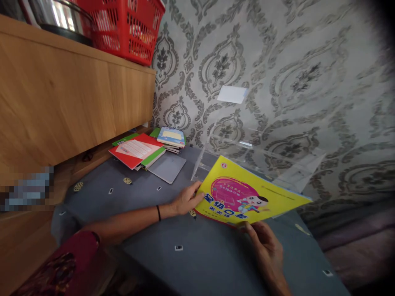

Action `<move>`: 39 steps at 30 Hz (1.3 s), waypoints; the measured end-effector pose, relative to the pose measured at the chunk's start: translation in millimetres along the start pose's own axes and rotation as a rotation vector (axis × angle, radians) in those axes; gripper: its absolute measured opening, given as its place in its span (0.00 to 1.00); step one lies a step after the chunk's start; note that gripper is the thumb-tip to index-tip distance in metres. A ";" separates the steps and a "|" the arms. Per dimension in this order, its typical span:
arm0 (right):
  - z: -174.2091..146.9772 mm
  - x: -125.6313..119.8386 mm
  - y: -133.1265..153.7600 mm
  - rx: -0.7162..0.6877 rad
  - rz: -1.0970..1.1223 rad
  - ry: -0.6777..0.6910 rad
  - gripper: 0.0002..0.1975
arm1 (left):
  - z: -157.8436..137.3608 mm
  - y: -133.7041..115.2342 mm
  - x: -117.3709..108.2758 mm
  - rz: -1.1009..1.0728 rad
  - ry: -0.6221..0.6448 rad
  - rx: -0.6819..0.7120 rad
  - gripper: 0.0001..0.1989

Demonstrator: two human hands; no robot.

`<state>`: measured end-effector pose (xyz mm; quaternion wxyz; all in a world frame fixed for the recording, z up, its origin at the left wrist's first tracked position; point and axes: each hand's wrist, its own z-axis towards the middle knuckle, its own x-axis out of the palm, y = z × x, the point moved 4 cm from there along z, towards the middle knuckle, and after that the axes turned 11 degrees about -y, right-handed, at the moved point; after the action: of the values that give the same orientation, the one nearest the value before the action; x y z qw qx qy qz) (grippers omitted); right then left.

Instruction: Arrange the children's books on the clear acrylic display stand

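A thin yellow workbook [247,193] with a pink oval, blue lettering and a cartoon child on its cover is tilted up above the grey cloth. My left hand [188,198] grips its left edge, thumb on the front. At the lower edge, my right hand [262,242] has its thumb against the book and its fingers curled, partly hidden. Just behind the book stands a clear plastic rack [210,148], its lower part covered by the book.
Left of the rack lie a red book [134,150], a grey notebook [168,166] and a stack of small books [171,136]. A wooden cabinet [77,94] bears a red basket [138,33] and a metal pot [64,18]. Patterned wallpaper [286,74] rises behind the cloth-covered surface [210,267].
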<state>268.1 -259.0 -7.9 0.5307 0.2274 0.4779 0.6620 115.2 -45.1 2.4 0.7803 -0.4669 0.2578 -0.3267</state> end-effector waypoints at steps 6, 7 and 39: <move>1.1 -0.7 5.5 -0.001 -0.015 0.025 0.20 | -1.0 1.8 2.9 -0.067 -0.008 -0.065 0.15; 1.4 -0.7 5.9 -0.004 -0.012 0.028 0.20 | -1.8 1.5 2.9 -0.072 -0.008 -0.073 0.15; 127.6 -25.9 123.3 -0.230 0.135 0.100 0.21 | 130.0 -121.0 -6.3 -0.042 -0.170 0.112 0.21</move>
<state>320.0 -230.5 161.3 0.4832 0.1633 0.4082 0.7571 170.5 -10.0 167.7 0.8171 -0.4541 0.1622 -0.3161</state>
